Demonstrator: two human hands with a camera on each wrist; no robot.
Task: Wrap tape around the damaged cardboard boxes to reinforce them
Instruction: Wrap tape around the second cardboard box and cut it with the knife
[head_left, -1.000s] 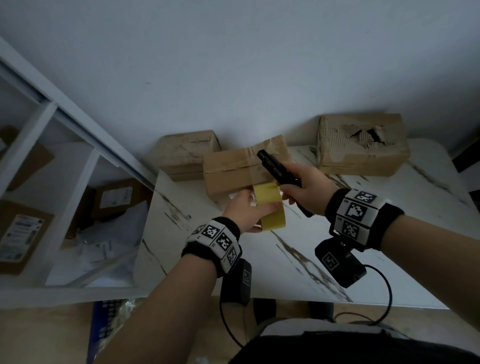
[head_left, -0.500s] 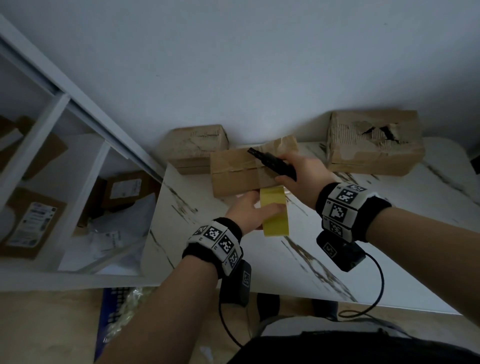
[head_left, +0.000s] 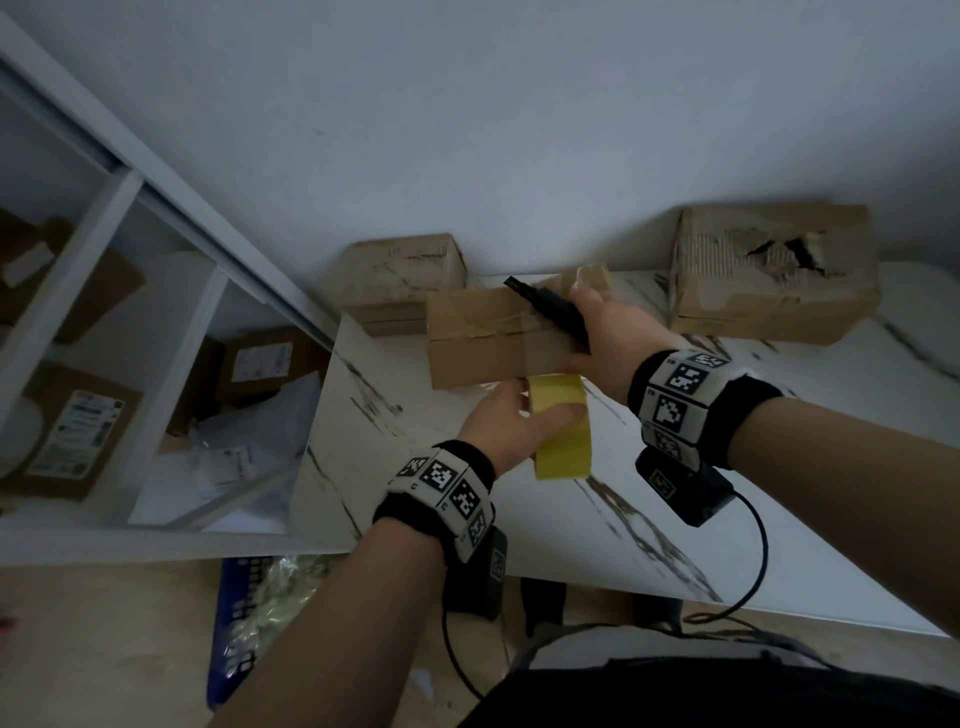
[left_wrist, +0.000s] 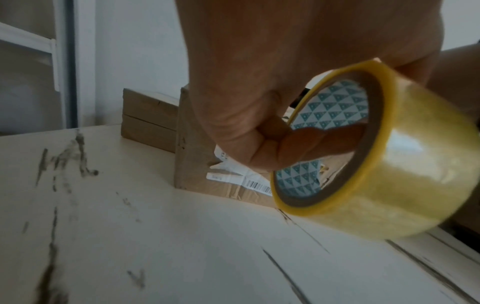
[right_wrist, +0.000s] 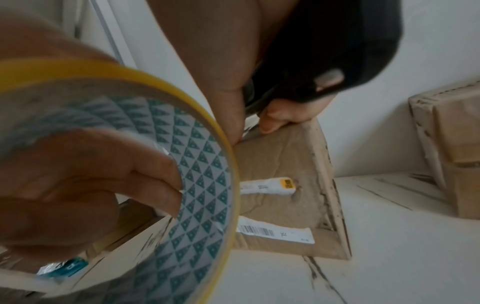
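In the head view a brown cardboard box (head_left: 478, 338) lies mid-table, with a band of clear tape across it. My right hand (head_left: 584, 332) grips the box's right end while holding a black cutter (head_left: 545, 309) against the palm. My left hand (head_left: 535, 418) holds a yellowish tape roll (head_left: 563, 436) just below the box's near edge. Its fingers (left_wrist: 306, 148) are hooked through the tape roll's (left_wrist: 389, 164) core. The right wrist view shows the tape roll (right_wrist: 197, 185) close up and my right fingertips (right_wrist: 272, 121) on the labelled box (right_wrist: 280, 164).
A smaller box (head_left: 405, 280) stands behind the middle box at the left. A larger box (head_left: 769, 275) with a torn hole sits at the back right by the wall. White shelves (head_left: 130, 312) with parcels stand left of the marble-pattern table (head_left: 727, 519).
My right hand has moved with the cutter from beside the tape roll forward onto the box's right end. My left hand still holds the roll near the box's front edge.
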